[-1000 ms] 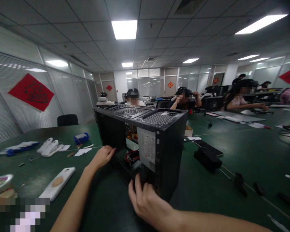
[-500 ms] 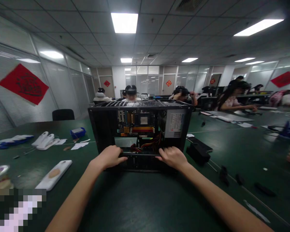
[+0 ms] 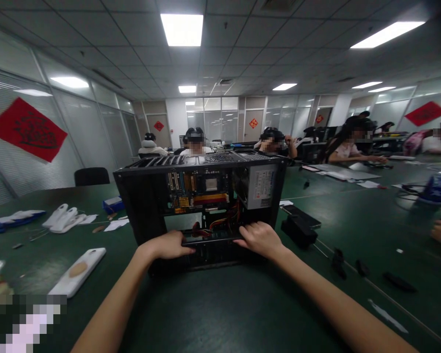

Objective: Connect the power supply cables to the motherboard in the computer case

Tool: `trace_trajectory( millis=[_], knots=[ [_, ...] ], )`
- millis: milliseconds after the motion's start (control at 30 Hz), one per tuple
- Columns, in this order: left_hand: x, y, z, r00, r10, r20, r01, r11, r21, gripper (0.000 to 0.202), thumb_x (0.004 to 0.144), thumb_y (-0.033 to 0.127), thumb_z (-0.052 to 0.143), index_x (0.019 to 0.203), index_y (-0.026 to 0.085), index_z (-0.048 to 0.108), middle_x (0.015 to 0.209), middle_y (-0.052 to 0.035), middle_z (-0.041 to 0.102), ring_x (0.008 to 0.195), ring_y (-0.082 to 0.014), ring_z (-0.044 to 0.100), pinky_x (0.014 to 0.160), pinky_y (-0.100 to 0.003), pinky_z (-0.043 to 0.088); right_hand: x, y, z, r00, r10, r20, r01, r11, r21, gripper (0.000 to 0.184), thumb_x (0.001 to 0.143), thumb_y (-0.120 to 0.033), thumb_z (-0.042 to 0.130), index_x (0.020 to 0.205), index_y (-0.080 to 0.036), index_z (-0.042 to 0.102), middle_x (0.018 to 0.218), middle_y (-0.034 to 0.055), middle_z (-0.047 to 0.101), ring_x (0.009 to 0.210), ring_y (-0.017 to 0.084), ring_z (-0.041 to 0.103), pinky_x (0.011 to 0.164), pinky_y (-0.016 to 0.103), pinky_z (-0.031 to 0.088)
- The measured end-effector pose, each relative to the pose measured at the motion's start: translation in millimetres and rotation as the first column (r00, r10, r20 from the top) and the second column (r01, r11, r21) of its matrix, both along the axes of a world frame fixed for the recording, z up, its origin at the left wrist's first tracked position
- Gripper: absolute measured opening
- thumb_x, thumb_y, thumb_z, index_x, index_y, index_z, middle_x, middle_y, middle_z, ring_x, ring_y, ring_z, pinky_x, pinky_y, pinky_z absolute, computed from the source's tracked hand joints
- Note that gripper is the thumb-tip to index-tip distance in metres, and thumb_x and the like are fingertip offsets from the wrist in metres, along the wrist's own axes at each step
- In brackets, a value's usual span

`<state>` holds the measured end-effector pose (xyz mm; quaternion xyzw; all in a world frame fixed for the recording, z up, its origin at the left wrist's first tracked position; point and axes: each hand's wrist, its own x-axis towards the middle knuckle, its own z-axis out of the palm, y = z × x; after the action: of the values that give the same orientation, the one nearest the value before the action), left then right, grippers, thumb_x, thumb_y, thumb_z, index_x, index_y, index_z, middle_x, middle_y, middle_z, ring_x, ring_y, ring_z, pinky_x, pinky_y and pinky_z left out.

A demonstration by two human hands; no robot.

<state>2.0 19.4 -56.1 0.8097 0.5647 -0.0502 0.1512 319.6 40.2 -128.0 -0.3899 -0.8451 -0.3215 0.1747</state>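
Computer case (image 3: 152, 206) on the green table (image 3: 213, 314), directly in front of me, open side facing my way. Table runs out past both edges of view. Case is black, slatted and perforated along the top. Motherboard (image 3: 224, 181) inside, against the far wall; row of slots on its left, red-and-yellow strips low on it. Power supply (image 3: 262, 186) in the upper right corner, printed label toward me, fan grille on its left flank. Left hand (image 3: 169, 244): fingers hooked over the case's lower rail (image 3: 213, 241), thumb laid along the near face. Right hand (image 3: 260, 238): curled over the same rail farther right, thumb pointing in toward the left one. Both grasping; tips out of sight behind the rail, bare rail between them. White phone-shaped slab (image 3: 91, 260) with a tan disc on it, flat on the table, well left of the left hand. Black block (image 3: 299, 229) near the case on the right. Bundle of red, orange and yellow cables (image 3: 224, 223) low inside the case, under the motherboard. White scrap (image 3: 399, 251) far off to the right.
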Motion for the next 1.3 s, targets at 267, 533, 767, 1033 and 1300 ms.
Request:
trace_trajectory(
  millis=[267,533,767,1033,1300],
  knots=[
    [-4.7,0.6,-3.0,0.99,-0.018,0.143,0.018,1.0,-0.003,0.057,0.083,0.067,0.051,0.1,0.018,0.074,0.095,-0.01,0.075,0.081,-0.0253,0.07,0.068,-0.029,0.051,-30.4,-12.2,30.1,0.956,-0.064,-0.287,-0.061,0.912,-0.406,0.046,0.095,-0.055,0.048,0.115,-0.016,0.061,0.108,0.0111,0.067,0.094,0.023,0.065,0.074,0.031,0.046],
    [-14.2,4.2,-7.6,0.944,-0.07,0.322,0.062,0.997,0.034,0.063,0.094,0.064,0.034,0.127,0.016,0.057,0.128,-0.0124,0.064,0.114,-0.0234,0.062,0.101,-0.03,0.043,-113.7,14.2,64.1,0.955,0.101,-0.28,-0.262,0.732,-0.629,0.037,0.091,-0.047,0.053,0.108,-0.02,0.071,0.105,0.0114,0.072,0.097,0.025,0.067,0.076,0.03,0.047],
    [-15.6,9.8,-13.5,0.952,0.05,0.301,-0.056,0.998,0.012,0.079,0.092,0.066,0.037,0.149,0.01,0.032,0.153,-0.0196,0.036,0.141,-0.0279,0.039,0.118,-0.04,0.028,-130.8,37.1,47.3,0.9,-0.019,-0.436,-0.335,0.611,-0.717,0.034,0.085,-0.047,0.059,0.084,-0.018,0.078,0.08,0.008,0.075,0.077,0.02,0.067,0.061,0.025,0.039],
    [13.6,1.1,5.1,0.807,-0.116,0.579,-0.101,0.939,0.33,0.068,0.088,0.04,0.057,0.148,0.018,0.034,0.15,-0.0125,0.045,0.136,-0.0262,0.045,0.115,-0.042,0.034,-113.2,8.3,100.4,0.473,-0.011,-0.881,-0.704,0.597,-0.385,0.025,0.086,-0.035,0.061,0.095,-0.016,0.073,0.078,0.0031,0.07,0.07,0.014,0.061,0.062,0.024,0.041],
    [57.4,-4.4,58.5,0.813,-0.29,0.505,-0.113,0.772,0.625,0.051,0.082,0.013,0.055,0.134,0.018,0.056,0.131,-0.0074,0.063,0.119,-0.0227,0.06,0.103,-0.033,0.046,-93.1,-15.1,112.3,0.46,-0.067,-0.886,-0.646,0.659,-0.385,0.039,0.091,-0.03,0.055,0.129,-0.02,0.051,0.086,0.0026,0.07,0.068,0.015,0.064,0.063,0.026,0.048]
  ],
)
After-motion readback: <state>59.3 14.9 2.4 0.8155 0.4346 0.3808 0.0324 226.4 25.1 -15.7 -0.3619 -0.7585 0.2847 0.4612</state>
